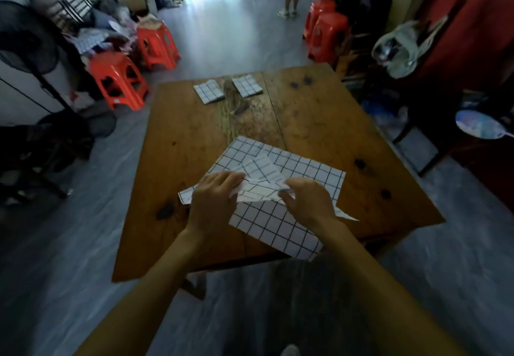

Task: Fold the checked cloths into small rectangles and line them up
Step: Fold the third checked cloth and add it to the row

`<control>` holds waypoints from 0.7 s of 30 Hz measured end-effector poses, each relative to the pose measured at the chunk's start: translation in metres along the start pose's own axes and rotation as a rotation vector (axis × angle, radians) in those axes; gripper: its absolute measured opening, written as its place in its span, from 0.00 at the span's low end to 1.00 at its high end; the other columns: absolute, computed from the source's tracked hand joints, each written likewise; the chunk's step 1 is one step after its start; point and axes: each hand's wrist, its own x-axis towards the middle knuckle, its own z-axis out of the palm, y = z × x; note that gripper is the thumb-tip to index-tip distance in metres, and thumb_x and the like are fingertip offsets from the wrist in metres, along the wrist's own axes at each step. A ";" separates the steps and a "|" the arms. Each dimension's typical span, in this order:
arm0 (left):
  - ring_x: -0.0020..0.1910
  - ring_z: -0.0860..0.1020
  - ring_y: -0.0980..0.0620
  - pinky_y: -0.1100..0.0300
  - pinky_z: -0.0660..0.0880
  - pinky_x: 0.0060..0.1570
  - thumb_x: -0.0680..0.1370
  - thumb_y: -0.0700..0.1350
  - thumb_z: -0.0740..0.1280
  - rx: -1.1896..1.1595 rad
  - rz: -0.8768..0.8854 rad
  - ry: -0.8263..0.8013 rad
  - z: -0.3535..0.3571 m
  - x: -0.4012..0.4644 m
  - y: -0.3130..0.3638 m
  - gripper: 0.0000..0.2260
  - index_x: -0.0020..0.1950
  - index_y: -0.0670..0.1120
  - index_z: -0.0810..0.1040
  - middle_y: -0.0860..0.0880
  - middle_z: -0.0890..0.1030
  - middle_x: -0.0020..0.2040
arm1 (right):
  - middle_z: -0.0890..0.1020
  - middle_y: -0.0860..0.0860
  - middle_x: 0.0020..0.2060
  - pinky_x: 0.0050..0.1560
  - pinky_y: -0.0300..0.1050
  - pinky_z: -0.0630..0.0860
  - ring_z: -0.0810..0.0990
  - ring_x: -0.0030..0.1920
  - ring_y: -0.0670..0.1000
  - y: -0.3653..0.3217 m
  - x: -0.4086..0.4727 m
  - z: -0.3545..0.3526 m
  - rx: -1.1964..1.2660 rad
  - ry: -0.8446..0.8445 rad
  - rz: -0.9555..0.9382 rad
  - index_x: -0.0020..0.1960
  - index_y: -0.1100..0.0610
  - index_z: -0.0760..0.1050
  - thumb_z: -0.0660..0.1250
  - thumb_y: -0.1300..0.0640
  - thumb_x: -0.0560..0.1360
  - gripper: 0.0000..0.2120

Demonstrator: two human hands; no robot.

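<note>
A brown wooden counter [194,138] fills the middle of the head view, its boards worn and stained along the centre. On its near half lies a large checked cloth [300,172], white with dark grid lines, spread mostly flat, with one corner hanging just over the near edge. A folded-over flap [261,177] of the same cloth stands raised at its middle.

The left hand [214,199] holds the left end of that flap, its fingers [230,179] curled over the fabric. The right hand [308,202] pinches the right end, fingers [289,188] bent and narrow on the raised cloth. Both forearms reach in from the near edge.

At the far side of the counter two small folded checked rectangles sit near each other but apart: the left folded cloth [209,91] and the right folded cloth [247,85], a worn patch of wood between them.

Orange plastic stools [118,83] stand on the grey floor beyond the counter.
</note>
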 end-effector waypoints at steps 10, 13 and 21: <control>0.40 0.81 0.45 0.57 0.78 0.36 0.77 0.39 0.65 -0.037 0.002 0.164 -0.078 0.013 -0.043 0.06 0.51 0.42 0.80 0.44 0.83 0.45 | 0.83 0.52 0.44 0.44 0.49 0.80 0.82 0.44 0.51 -0.015 -0.004 -0.062 -0.028 0.320 0.089 0.51 0.56 0.79 0.67 0.57 0.76 0.05; 0.40 0.80 0.47 0.59 0.76 0.35 0.79 0.43 0.62 -0.077 0.003 0.215 -0.101 0.021 -0.048 0.08 0.50 0.42 0.80 0.44 0.82 0.45 | 0.84 0.54 0.44 0.45 0.49 0.79 0.82 0.41 0.53 -0.035 -0.005 -0.082 -0.116 0.477 0.012 0.52 0.58 0.79 0.68 0.57 0.76 0.06; 0.40 0.80 0.46 0.61 0.70 0.36 0.79 0.41 0.64 -0.126 -0.103 0.326 -0.123 0.065 -0.067 0.06 0.50 0.40 0.79 0.42 0.83 0.44 | 0.83 0.57 0.46 0.49 0.54 0.76 0.81 0.44 0.58 -0.059 0.035 -0.121 -0.246 0.643 -0.143 0.57 0.59 0.78 0.65 0.62 0.76 0.10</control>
